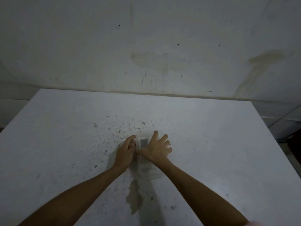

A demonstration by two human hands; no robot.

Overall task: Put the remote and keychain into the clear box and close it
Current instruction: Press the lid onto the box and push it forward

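Two hands on clear box (147, 170): left hand (124, 153) fingers curled gripping its side, right hand (158, 148) splayed flat on lid over remote (144, 143); thin, flexy plastic, press the edges

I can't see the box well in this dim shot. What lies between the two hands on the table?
In the head view, the clear box lies between the left hand and right hand, with the remote showing inside.

A white table (211, 144) is seen, speckled with small dark grey spots toward its middle and marked by a beige patch of chipped paint (135, 198) near its front edge. A clear box (149, 172) is shown, and inside it a white remote (143, 144) with a grey screen. The wall (146, 38) is off-white, stained with yellowish-brown blotches.
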